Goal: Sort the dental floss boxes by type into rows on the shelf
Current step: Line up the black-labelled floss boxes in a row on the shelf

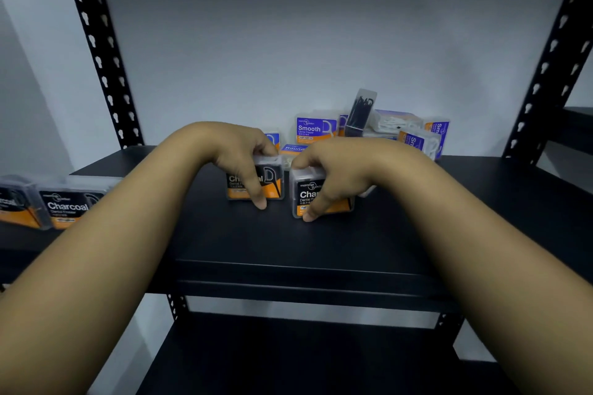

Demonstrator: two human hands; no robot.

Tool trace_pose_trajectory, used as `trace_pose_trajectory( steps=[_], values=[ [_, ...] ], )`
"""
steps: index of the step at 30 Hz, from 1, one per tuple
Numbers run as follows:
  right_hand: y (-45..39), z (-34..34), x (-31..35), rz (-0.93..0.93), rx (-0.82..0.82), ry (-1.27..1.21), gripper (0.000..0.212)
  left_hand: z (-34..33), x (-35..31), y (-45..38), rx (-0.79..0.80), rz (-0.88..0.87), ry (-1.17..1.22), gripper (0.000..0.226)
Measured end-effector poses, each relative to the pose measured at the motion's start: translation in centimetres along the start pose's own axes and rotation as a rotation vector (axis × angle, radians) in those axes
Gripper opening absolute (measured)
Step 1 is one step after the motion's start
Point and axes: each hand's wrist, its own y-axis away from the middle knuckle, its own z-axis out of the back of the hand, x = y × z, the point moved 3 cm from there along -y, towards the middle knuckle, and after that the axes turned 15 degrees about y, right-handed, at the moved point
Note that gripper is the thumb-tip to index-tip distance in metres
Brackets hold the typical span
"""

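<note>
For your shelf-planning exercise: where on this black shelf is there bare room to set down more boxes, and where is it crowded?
Free: the black metal shelf in front of both hands, and the strip between the left hand and the black-and-orange Charcoal boxes at the far left. Crowded: the back right, where blue-and-orange Smooth boxes pile up.

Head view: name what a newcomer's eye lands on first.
Two bare forearms reach in to mid-shelf, the left hand and right hand each gripping a black-and-orange Charcoal floss box, side by side. Behind them, against the wall, sits a jumbled pile of purple Smooth boxes. More Charcoal boxes line the far left edge.
</note>
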Motion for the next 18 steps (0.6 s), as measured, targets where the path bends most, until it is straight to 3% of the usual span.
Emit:
trace_pose_trajectory(
  steps=[2, 5, 11, 15, 18],
  values=[
    [0.0, 0.3, 0.1, -0.006, 0.059, -0.024, 0.044, 0.2, -0.2, 0.1, 0.014, 0.005, -0.012, 0.044],
    [0.4, 1.0, 0.6, -0.009, 0.107, 0.003, 0.045, 0.0, -0.6, 0.4, 0.048, -0.002, -0.023, 0.038],
    [0.6, 2.6, 1.3, 0.022, 0.041, 0.001, 0.035, 0.1, -0.7, 2.0, 0.08, -0.054, 0.071, 0.035],
    [0.3, 3.4, 1.6, 0.017, 0.008, 0.012, 0.043, 1.5, -0.8, 4.1, 0.059, -0.067, 0.102, 0.039],
    [0.3, 4.3, 2.2, 0.041, 0.0, -0.004, 0.039, 2.7, -0.5, 5.8, 0.051, -0.052, 0.067, 0.041]
  ],
)
